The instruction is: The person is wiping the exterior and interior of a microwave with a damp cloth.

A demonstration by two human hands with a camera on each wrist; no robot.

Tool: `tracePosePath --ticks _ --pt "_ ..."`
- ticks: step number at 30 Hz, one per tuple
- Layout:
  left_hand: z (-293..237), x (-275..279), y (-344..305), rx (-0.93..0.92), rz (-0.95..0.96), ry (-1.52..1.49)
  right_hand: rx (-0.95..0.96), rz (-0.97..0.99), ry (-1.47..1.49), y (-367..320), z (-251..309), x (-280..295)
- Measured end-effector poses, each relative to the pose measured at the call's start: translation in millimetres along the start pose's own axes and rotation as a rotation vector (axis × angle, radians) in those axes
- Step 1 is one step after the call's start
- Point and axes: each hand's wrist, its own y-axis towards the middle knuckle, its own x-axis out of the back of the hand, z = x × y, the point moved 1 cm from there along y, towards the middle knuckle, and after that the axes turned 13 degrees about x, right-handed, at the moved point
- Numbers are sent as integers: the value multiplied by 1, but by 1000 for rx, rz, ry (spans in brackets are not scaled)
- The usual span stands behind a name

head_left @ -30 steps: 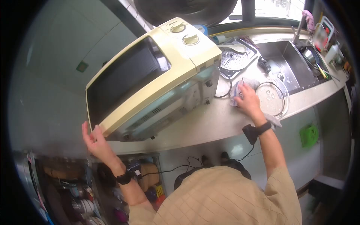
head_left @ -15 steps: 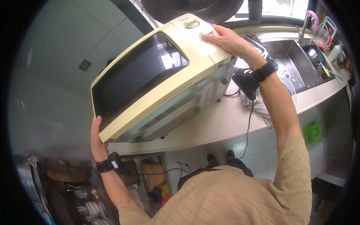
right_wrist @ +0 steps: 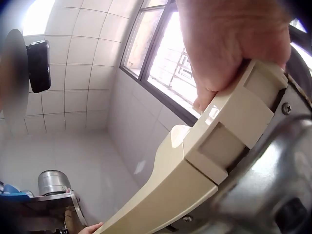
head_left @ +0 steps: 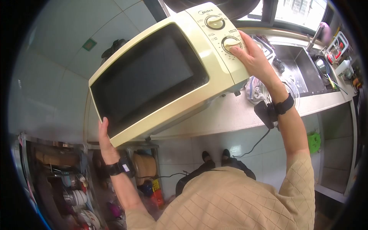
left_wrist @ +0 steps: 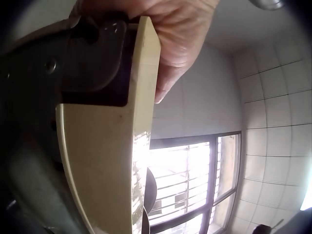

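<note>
A cream microwave oven (head_left: 153,73) with a dark door window and two dials tilts over the counter, its front turned up toward the head camera. My left hand (head_left: 107,142) grips its lower left corner, thumb on the front edge and the other fingers hidden behind. At the right side my right hand (head_left: 256,61) holds the casing, the thumb lying by the lower dial (head_left: 231,44). In the right wrist view the metal underside (right_wrist: 263,180) shows below that hand. A crumpled striped cloth (head_left: 254,90) lies on the counter beneath the right forearm.
A steel sink (head_left: 303,65) lies to the right, with a faucet (head_left: 315,36) behind it. The pale counter (head_left: 226,117) runs along in front of me. Racks of dishes (head_left: 76,197) stand at the lower left. A large dark pan (head_left: 214,8) is at the back.
My right hand has left the cloth on the counter and taken hold of the microwave's right side. The left hand has closed on the lower corner. The microwave has turned its front further upward.
</note>
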Motion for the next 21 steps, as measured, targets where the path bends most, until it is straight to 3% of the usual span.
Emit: tracePosePath --ticks 9,10,13,17,19,21 --pt "25 2 -26 -90 75 -41 83 -116 -124 -44 23 2" --pt "28 2 -32 -110 50 -57 18 -114 -20 -56 27 3" --pt "63 31 -32 0 9 -159 59 -220 90 -93 37 -4" --pt "92 45 -28 70 109 -276 -264 -215 315 -147 47 -5" --pt "100 52 -30 84 92 -261 -276 -249 275 -171 57 -13" --pt "110 61 -24 203 189 -366 -281 -276 240 -182 63 -18"
